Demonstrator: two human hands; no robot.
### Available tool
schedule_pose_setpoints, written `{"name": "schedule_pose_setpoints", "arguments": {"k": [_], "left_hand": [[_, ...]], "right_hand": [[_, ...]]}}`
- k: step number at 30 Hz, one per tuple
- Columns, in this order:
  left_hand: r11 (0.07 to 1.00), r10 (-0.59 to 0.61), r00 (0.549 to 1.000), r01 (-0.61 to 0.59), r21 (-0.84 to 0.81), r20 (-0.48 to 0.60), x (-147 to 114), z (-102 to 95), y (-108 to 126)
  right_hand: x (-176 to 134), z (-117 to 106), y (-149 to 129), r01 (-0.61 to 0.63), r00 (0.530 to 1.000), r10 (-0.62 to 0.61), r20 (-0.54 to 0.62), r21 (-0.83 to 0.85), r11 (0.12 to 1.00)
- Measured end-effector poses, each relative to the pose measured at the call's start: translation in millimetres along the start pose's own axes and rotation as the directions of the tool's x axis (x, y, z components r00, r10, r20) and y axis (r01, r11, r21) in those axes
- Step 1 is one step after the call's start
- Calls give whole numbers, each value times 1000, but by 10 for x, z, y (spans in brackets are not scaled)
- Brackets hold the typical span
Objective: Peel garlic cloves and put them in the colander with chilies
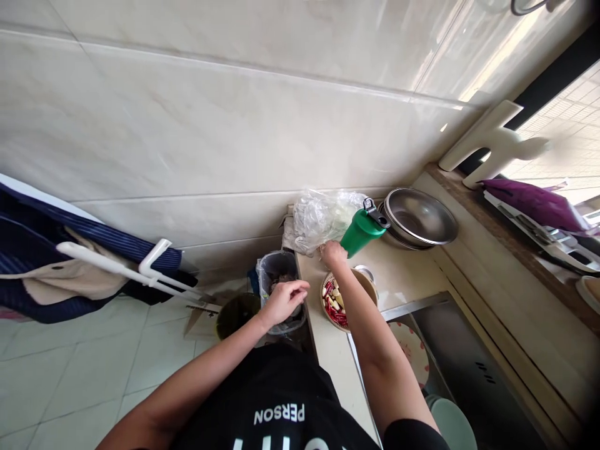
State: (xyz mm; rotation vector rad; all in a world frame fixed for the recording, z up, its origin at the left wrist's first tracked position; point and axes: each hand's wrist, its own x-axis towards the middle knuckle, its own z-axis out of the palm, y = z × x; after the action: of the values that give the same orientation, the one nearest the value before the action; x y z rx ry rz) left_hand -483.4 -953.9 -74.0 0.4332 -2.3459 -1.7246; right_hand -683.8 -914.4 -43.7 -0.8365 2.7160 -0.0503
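Note:
My left hand [285, 304] hovers over the lined trash bin [265, 265], fingers loosely stretched, with nothing visible in them. On the counter, my right hand [334, 255] is closed at the near edge of a crumpled clear plastic bag [312, 219]; whatever its fingers grip is hidden. Just right of that hand stands a green shaker bottle [360, 232] with a black lid. Below my right forearm sits a round basket [323, 306] holding red chili pieces [338, 317] and pale garlic cloves [334, 294]. The forearm hides part of it.
Stacked metal bowls [422, 219] stand in the counter corner. A sink [462, 356] to the right holds a patterned plate [410, 350] and pale green dishes [452, 425]. Left of the bin are a dark round container [238, 314] and a white rack [107, 259] with clothes.

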Motion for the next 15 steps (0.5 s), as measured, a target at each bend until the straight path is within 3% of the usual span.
{"name": "schedule_pose_setpoints", "arguments": {"k": [6, 8, 10, 12, 15], "left_hand": [[935, -229, 949, 152, -319, -218, 70, -139, -138], [925, -246, 939, 155, -346, -239, 56, -185, -96], [948, -209, 951, 139, -288, -228, 19, -235, -30], [985, -131, 970, 103, -141, -203, -32, -280, 27], [996, -75, 973, 85, 38, -218, -112, -307, 31]], "right_hand": [[-484, -141, -18, 164, 983, -160, -93, 43, 985], [-716, -142, -25, 302, 953, -290, -87, 193, 933], [-931, -87, -44, 426, 897, -436, -79, 424, 799], [-1103, 23, -95, 446, 863, -499, -82, 589, 674], [-1264, 250, -244, 380, 881, -462, -102, 736, 561]]}}
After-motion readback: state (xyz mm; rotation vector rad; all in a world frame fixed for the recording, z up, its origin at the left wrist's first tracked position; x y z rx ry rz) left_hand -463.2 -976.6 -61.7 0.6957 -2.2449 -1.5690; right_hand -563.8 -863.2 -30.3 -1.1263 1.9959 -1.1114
